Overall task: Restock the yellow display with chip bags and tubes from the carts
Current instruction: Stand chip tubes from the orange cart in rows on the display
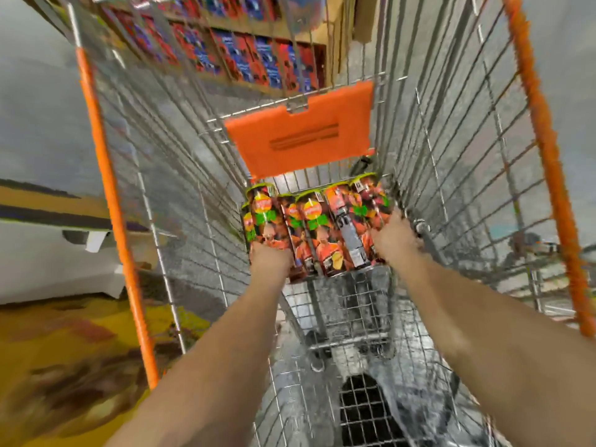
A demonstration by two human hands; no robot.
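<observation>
Both hands, left hand (269, 261) and right hand (395, 240), grasp opposite ends of the tubes (317, 227) row at the cart (451, 175) floor's far end.

Single head-worn view, wide-angle, looking steeply down into a wire cart (180, 175) from above its near end. Forearms reach away from the lens; cart floor close below. Frame motion-blurred.

Both arms reached deep into the wire cart (180, 195). The left hand (269, 259) and right hand (395, 241) gripped opposite ends of a row of chip tubes (317, 230) below the orange flap (301, 137). Image blurred.
</observation>
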